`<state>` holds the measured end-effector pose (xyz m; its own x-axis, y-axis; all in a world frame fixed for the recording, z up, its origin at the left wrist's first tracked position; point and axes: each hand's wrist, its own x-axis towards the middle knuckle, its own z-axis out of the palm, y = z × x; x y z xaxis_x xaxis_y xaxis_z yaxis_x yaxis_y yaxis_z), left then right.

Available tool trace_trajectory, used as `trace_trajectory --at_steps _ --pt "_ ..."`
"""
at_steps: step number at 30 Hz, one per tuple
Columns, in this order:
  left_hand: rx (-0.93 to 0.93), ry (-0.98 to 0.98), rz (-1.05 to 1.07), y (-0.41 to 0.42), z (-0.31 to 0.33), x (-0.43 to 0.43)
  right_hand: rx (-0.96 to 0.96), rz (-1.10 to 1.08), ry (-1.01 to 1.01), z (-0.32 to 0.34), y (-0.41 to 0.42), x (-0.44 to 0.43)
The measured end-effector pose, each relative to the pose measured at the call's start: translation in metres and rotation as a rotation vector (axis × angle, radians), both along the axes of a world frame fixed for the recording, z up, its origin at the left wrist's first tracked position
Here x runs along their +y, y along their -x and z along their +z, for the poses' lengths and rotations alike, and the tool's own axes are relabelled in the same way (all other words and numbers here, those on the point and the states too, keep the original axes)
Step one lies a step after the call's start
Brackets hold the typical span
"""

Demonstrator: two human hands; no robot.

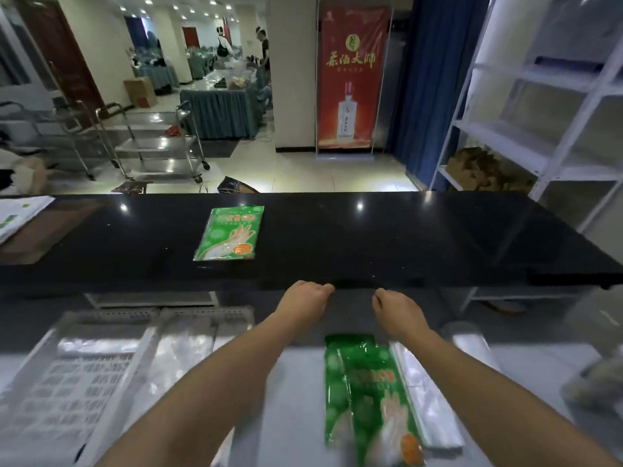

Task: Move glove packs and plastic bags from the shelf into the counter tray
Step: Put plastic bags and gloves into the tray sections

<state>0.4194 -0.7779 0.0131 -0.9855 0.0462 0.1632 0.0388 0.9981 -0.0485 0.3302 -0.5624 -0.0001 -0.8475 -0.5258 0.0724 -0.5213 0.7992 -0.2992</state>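
Hands first: what are they doing?

Both reach out side by side, close together, right at the near edge of the high black bench [404,237]. The left hand [306,294] and the right hand [394,303] have their fingers curled down. I see nothing in them, but the fingertips are hidden, so I cannot tell if they hold something.

Where are the things that have to move?

One green glove pack [229,232] lies flat on the black bench, far from the hands and a bit to the left. Two more green glove packs [367,392] lie on the low white bench [296,399], near us, just under the right arm. Some clear plastic bags [421,399] lie touching their right side.

And the tray?

The tray [202,313] is down on the left, and it has clear bags [101,345] in it already.

So which step is this?

I think it is the gap between two trips. Some bags are in, and the green packs are not.

What comes next?

My guess is that a hand must open and come down on a pack. They are thin and slippery, so a pinch at the edge would help. Then the pack goes left, over the rim, and gets laid flat in the tray.
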Motion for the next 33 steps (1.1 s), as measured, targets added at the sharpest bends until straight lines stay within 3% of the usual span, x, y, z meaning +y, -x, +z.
trace_trajectory --at_steps 9,16,25,33 --pt "-0.149 -0.030 0.073 -0.013 -0.034 0.105 -0.054 0.002 -0.107 -0.030 0.007 0.107" --pt "-0.232 -0.142 0.126 -0.022 -0.067 0.149 -0.172 -0.083 -0.062 -0.074 -0.007 0.148" --pt "-0.586 -0.197 0.223 -0.051 -0.128 0.157 -0.164 0.028 -0.208 -0.120 -0.056 0.148" --pt "-0.641 -0.292 0.280 -0.077 -0.151 0.139 -0.137 0.047 -0.316 -0.142 -0.075 0.139"
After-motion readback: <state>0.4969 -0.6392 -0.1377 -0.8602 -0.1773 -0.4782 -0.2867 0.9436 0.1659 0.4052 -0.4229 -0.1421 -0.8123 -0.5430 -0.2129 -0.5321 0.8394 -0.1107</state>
